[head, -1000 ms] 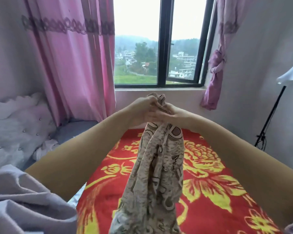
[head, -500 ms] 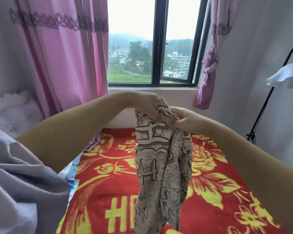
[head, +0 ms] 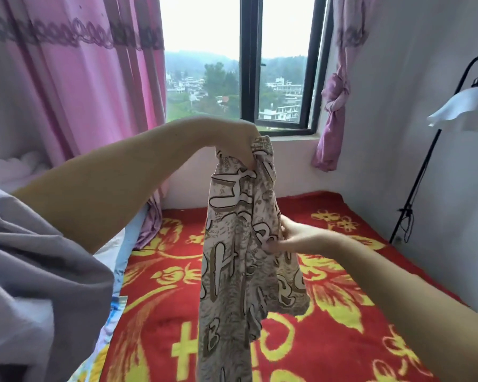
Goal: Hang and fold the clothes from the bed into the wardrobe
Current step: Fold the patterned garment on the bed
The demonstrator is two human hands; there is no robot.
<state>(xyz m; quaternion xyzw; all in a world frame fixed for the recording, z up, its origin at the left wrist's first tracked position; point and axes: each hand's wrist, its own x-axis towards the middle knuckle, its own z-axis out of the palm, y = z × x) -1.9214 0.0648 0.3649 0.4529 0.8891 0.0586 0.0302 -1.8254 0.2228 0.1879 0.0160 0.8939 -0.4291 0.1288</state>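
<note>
1. Hanging straight down from the left hand: a patterned beige-and-brown garment, long axis near vertical, top edge bunched at the grip, lower end running out of the bottom of the view.
2. Left grip: fingers curled over and pinching the gathered top of the cloth, held high in front of the window, well above the bed.
3. Right hand: lower down, at the garment's right edge about midway along its length, fingers closed on a fold of the fabric from the side; how firmly pinched, hard to tell, since the fingertips sink into the cloth.
4. Deciding relation: cloth below the left grip and to the left of the right grip, so the two holds sit one above the other along the same long edge rather than side by side.
5. Likely step in hand, judged from this: finding edges to spread the piece flat or align it for a fold; little of the task looks done with this item.
6. Next move probably calls for the right hand, the nearer to the free lower part, to draw its edge outward or travel along it to a corner while the left keeps the top up.
7. Risk: soft, limp fabric, prone to twisting on itself; lower end could drag on the red flowered blanket.
8. Wardrobe: not in view.
9. Nearby: pink curtain at left, floor lamp at right, grey cloth in the near-left corner.
</note>
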